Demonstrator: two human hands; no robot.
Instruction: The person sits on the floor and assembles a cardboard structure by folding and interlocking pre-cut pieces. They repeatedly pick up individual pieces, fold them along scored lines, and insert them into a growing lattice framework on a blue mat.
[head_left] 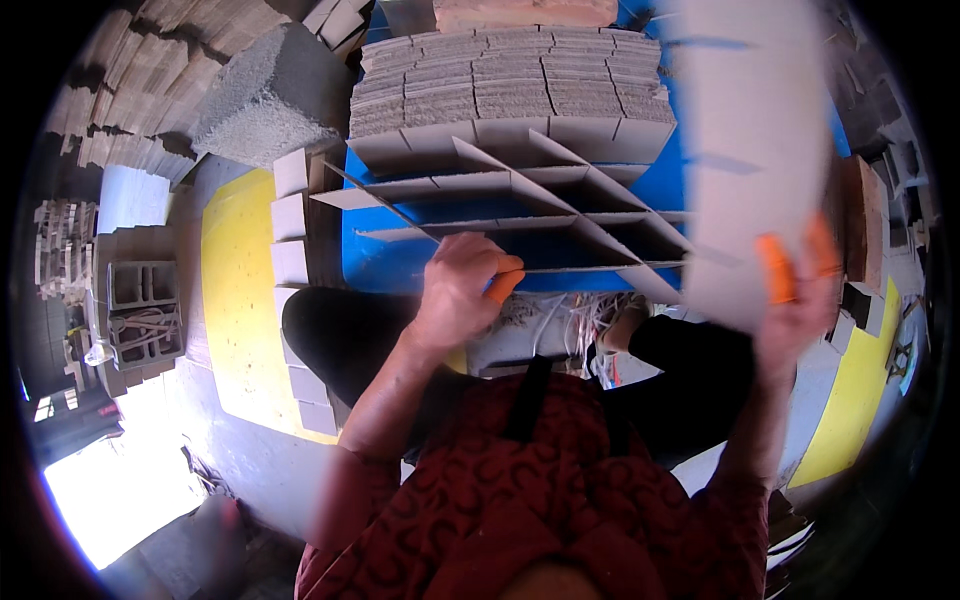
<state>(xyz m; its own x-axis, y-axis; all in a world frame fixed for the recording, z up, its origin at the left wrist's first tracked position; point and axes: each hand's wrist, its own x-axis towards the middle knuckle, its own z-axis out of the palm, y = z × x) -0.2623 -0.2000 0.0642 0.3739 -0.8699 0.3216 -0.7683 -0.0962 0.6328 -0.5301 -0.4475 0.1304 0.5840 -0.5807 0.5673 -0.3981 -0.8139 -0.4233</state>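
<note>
On a blue board (375,262) in front of me stands a partly interlocked grid of slotted cardboard strips (520,188), several of them crossing at a slant. My left hand (460,285) is closed on the grid's near strip, close to its left end, with orange covers on its fingers. At the right, my right hand (800,305), smeared by motion, holds the lower end of a long, pale cardboard strip (755,150) with slots along its left edge. The strip rises upright in the picture and hides the board's right part.
Behind the grid lies a thick stack of slotted cardboard strips (510,85), with a reddish brick (525,12) beyond it. A grey concrete block (270,95) stands at the far left. Cardboard pieces (290,218) line a yellow board (235,300). Hollow blocks (145,283) sit farther left.
</note>
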